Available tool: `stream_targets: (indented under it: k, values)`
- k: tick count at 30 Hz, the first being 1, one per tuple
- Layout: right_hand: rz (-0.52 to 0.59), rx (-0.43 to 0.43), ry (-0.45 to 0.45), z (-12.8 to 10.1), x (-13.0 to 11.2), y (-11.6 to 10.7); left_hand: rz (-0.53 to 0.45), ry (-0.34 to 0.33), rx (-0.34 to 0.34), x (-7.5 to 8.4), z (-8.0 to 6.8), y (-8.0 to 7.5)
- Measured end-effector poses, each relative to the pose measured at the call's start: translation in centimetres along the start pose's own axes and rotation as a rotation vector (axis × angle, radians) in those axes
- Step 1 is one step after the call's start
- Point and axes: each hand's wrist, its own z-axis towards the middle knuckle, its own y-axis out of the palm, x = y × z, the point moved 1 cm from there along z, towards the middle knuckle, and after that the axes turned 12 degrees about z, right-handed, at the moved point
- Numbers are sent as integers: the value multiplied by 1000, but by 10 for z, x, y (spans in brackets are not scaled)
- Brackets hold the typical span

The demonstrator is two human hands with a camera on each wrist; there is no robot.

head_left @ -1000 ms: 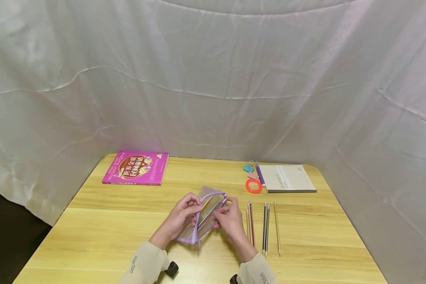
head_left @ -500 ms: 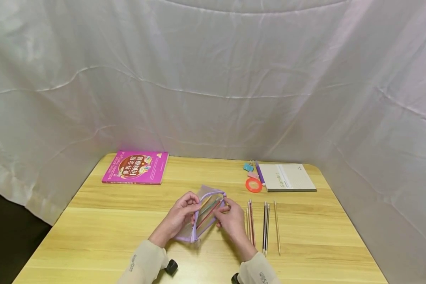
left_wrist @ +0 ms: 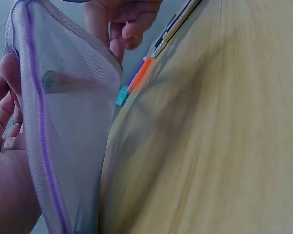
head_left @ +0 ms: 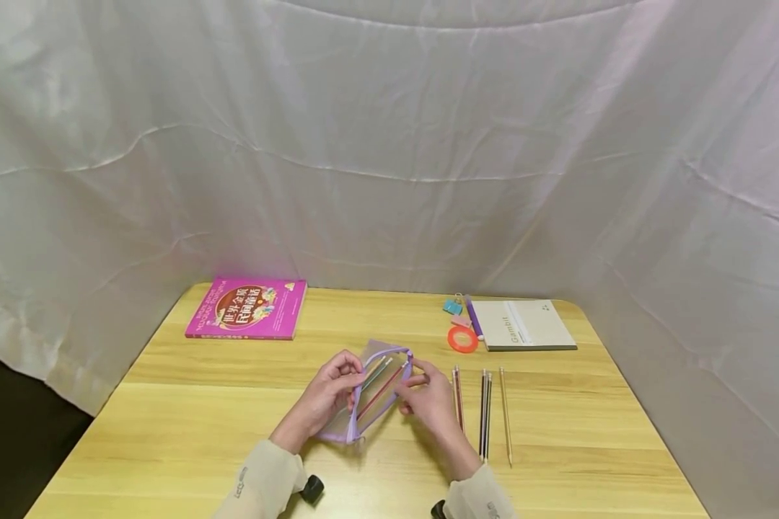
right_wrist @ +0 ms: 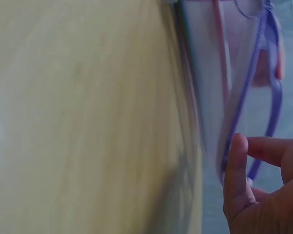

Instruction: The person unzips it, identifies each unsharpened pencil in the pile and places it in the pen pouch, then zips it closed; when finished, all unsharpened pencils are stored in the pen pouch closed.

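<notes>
Currently: left hand (head_left: 327, 395) pinching mesh pouch (head_left: 371, 393) rim mid-counter (head_left: 169, 447), propping mouth open; right hand (head_left: 428, 400) fingers loose at zipper edge, grip holding nothing. Pencils (head_left: 379, 386) already inside. Loose pencils (head_left: 483, 411) just right. Beyond: tape ring (head_left: 463, 339), notebook (head_left: 526, 326), pink book (head_left: 247, 310). Nothing blocking.

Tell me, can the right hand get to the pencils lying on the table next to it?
Probably yes. The right hand sits at the mesh pouch, and the loose pencils lie just to its right on the bare table, with nothing between them.
</notes>
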Motion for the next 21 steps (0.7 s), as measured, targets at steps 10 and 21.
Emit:
stream_targets:
  k: [10, 21]
  values:
    - [-130, 149, -55, 8, -13, -74, -15, 23, -3, 2, -1, -3]
    - [-339, 30, -24, 15, 0, -106, 14, 17, 17, 3, -2, -4]
